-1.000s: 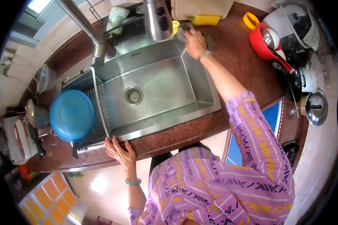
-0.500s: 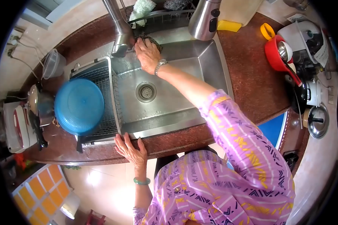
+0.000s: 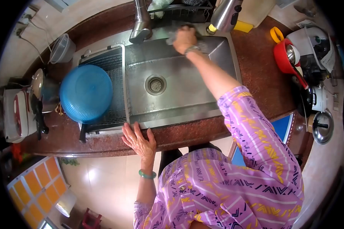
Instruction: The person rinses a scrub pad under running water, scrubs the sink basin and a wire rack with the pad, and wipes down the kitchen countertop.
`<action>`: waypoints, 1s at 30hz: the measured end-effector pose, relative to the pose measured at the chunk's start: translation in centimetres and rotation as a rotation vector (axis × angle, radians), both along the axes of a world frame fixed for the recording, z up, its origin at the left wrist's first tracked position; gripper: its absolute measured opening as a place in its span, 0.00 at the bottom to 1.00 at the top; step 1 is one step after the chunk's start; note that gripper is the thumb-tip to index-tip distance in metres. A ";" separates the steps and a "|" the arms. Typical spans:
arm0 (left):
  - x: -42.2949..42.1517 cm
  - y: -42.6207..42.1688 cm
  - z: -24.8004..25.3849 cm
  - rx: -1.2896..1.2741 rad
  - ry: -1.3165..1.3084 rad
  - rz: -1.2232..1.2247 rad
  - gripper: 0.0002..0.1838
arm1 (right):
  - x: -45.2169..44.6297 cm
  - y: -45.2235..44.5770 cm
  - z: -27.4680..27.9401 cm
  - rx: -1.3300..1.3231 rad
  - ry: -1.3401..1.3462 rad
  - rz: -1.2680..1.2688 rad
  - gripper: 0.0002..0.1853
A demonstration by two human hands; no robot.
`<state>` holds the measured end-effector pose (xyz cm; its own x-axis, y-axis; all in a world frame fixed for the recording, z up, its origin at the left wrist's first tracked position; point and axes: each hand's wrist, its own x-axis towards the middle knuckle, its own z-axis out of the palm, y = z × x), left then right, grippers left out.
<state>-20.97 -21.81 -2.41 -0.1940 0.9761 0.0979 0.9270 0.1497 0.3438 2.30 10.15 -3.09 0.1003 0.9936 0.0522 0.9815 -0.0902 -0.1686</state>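
Observation:
My right hand (image 3: 185, 39) is at the back rim of the steel sink (image 3: 172, 89), its fingers closed on a grey cloth (image 3: 199, 45) that is blurred by motion. My left hand (image 3: 140, 144) lies on the red-brown counter's front edge, fingers spread, holding nothing. To its upper left, a blue plastic basin (image 3: 86, 93) rests upside down on a wire rack (image 3: 116, 82) at the sink's left side. The steel faucet (image 3: 141, 26) stands left of my right hand.
A second steel spout (image 3: 225, 15) rises behind the sink, with a yellow block (image 3: 242, 26) beside it. On the right are a yellow ring (image 3: 276, 34), a red pan (image 3: 283, 57) and a steel lid (image 3: 322, 127). A clear tub (image 3: 62, 49) stands at back left.
My right hand has gone from the sink's back right corner to beside the faucet, then back rightward along the rim with the cloth. The whole view has shifted; my left hand stays on the counter edge.

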 end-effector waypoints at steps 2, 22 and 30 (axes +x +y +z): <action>0.0 -0.1 0.0 -0.006 -0.001 0.002 0.28 | -3.8 -0.2 -2.0 0.120 -0.010 0.161 0.19; -0.4 0.3 0.4 -0.059 -0.049 0.025 0.31 | -21.5 5.7 -0.2 0.339 0.212 0.483 0.10; -0.5 0.4 1.2 -0.119 -0.092 -0.005 0.35 | -15.9 0.2 -1.1 0.303 0.396 0.430 0.14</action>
<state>-21.43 -21.40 -1.24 -0.1917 0.9808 -0.0365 0.8933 0.1898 0.4074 -13.64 10.33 -4.18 -0.2334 0.8965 0.3767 0.7781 0.4045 -0.4806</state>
